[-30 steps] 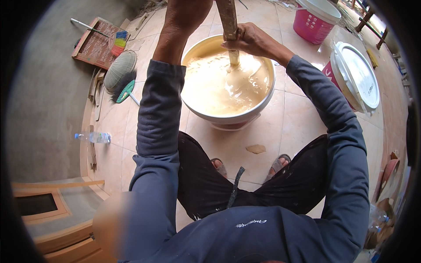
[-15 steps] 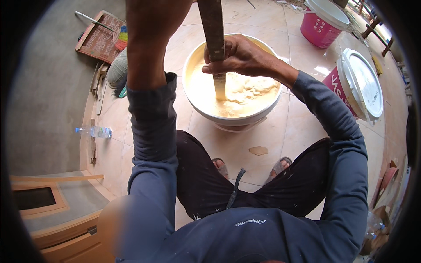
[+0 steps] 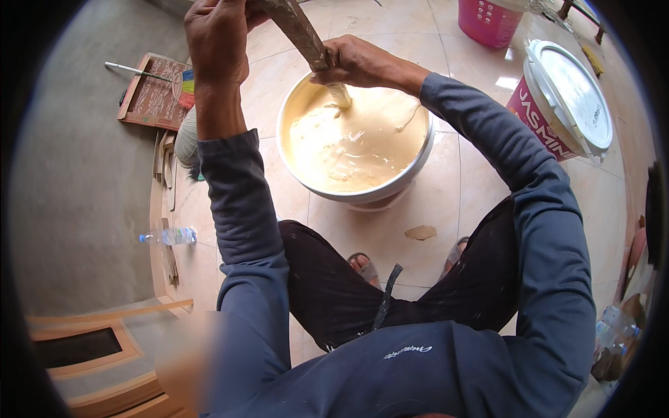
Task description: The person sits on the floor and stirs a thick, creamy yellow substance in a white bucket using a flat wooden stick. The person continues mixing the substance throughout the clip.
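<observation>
A white-rimmed bucket [image 3: 411, 174] stands in front of my feet, full of thick cream-coloured liquid [image 3: 376, 143] that looks like paint. From the upper left a flat wooden stick [image 3: 296, 31] slants down into it, its lower end coated and sunk in the liquid near the far side. My right hand [image 3: 352, 59] is closed round the middle of the stick, just above the bucket's far rim. Higher up and to the left, my left hand [image 3: 219, 45] grips the stick near its upper end, which the frame edge partly cuts off.
A lidded pink-and-white bucket [image 3: 568, 101] stands at the right, with another pink bucket [image 3: 491, 21] behind it. Leftward are a plastic bottle [image 3: 169, 236], a colourful broom [image 3: 184, 87] and a reddish board [image 3: 155, 97]. A tan flake [image 3: 421, 232] lies between my feet.
The stick has gone from nearly upright to a slant, its lower end moving toward the bucket's far side. Both hands stay on it. The liquid's lumpy patch has shifted left, and the view has shifted.
</observation>
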`<state>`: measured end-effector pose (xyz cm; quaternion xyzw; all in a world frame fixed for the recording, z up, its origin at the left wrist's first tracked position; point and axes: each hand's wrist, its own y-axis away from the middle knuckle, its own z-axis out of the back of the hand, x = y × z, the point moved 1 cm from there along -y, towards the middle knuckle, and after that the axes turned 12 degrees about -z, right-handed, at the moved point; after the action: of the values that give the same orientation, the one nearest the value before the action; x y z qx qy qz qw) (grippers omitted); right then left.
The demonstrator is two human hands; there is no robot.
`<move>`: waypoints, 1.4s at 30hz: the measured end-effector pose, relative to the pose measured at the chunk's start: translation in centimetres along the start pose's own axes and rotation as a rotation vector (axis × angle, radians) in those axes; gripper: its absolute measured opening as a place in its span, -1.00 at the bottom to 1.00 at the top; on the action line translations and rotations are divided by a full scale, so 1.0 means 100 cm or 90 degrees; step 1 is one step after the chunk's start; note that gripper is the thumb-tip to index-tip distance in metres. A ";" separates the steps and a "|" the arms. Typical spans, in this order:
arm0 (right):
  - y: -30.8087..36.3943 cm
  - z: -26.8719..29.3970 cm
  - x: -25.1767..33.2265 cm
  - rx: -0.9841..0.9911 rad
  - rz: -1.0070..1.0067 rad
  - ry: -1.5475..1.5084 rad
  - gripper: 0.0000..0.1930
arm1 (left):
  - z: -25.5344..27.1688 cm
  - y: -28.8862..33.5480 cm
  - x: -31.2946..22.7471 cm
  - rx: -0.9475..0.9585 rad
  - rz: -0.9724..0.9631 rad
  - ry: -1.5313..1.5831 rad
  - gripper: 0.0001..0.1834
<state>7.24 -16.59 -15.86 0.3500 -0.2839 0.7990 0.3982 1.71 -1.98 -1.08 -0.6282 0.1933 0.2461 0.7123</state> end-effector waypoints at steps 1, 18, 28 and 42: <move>0.000 0.002 -0.008 -0.002 -0.005 0.026 -0.73 | 0.005 -0.002 0.016 0.021 0.066 0.040 -0.40; 0.041 -0.020 0.043 0.195 0.091 -0.204 -0.72 | 0.029 -0.003 -0.044 0.035 0.038 -0.104 -0.50; 0.018 -0.005 0.037 0.048 0.141 -0.092 -0.69 | 0.007 0.002 -0.069 -0.046 -0.108 -0.182 -0.61; 0.013 0.008 -0.027 0.067 -0.080 0.056 -0.71 | 0.026 0.004 0.066 0.019 0.131 0.123 -0.55</move>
<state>7.56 -19.03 -17.70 0.3525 -0.2010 0.8008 0.4405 6.63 1.34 -4.92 -0.6150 0.3279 0.2537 0.6708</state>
